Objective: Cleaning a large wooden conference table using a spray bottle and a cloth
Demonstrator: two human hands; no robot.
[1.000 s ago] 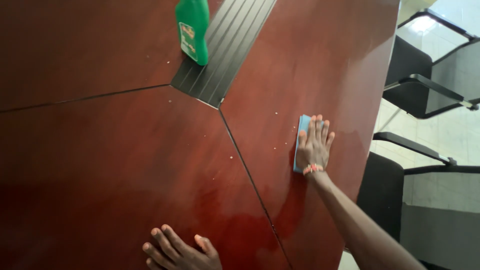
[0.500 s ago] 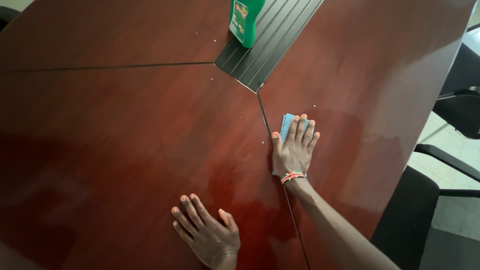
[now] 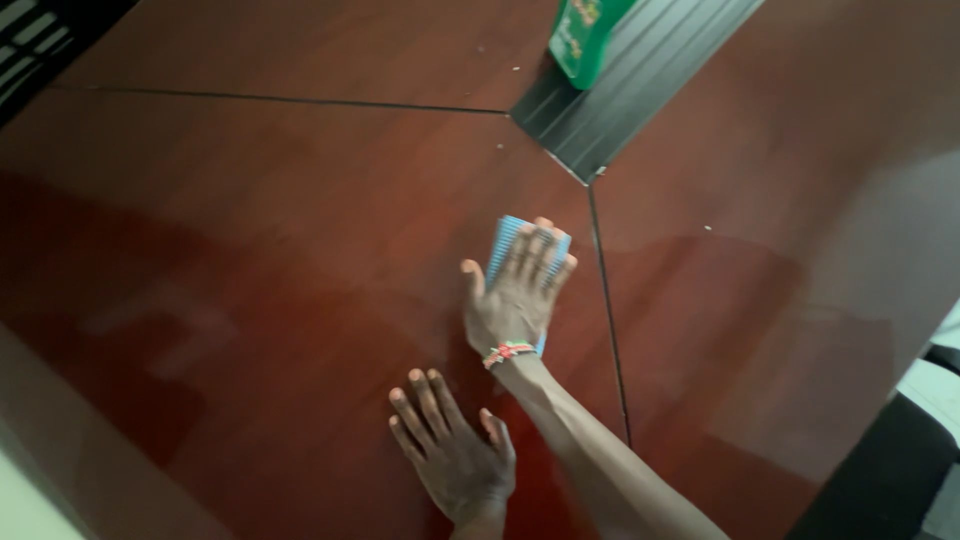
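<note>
My left hand [image 3: 452, 455] lies flat, fingers spread, on the red-brown table [image 3: 250, 250]. Just beyond it, my right hand [image 3: 515, 290] presses open-palmed on the blue cloth [image 3: 508, 234], left of a seam. Farther off, a green bottle [image 3: 583, 35] stands on the grooved black strip [image 3: 640, 90].

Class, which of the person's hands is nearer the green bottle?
Right. The right hand lies flat on the blue cloth, below the green bottle; the left hand rests farther down the table.
</note>
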